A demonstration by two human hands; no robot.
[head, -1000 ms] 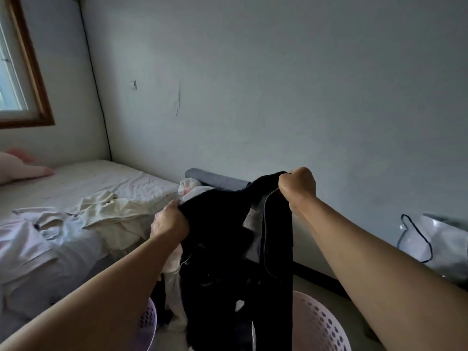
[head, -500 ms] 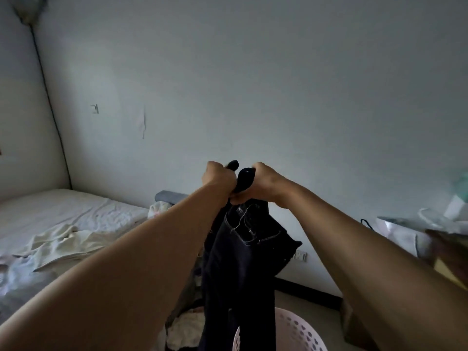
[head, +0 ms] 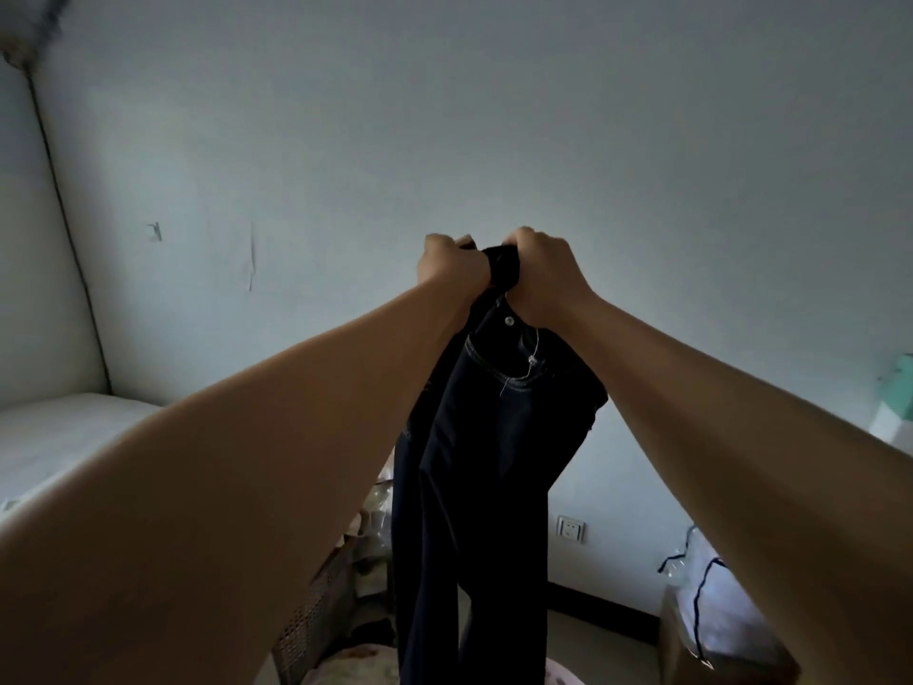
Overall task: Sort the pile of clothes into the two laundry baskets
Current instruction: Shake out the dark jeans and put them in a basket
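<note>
You have both fists bunched on the waistband of the dark jeans [head: 486, 437], left hand [head: 452, 264] and right hand [head: 541, 274] almost touching, arms raised so the legs hang free and you can judge the colour. A pale basket rim [head: 568, 677] shows just beneath the hem, likely where this dark piece should drop

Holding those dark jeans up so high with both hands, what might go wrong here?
Both the left hand and right hand grip the bunched waistband of the dark jeans, which hang in front of the floor. The baskets are barely visible, so a drop could miss. The legs might also snag the clutter beside the bed.
</note>
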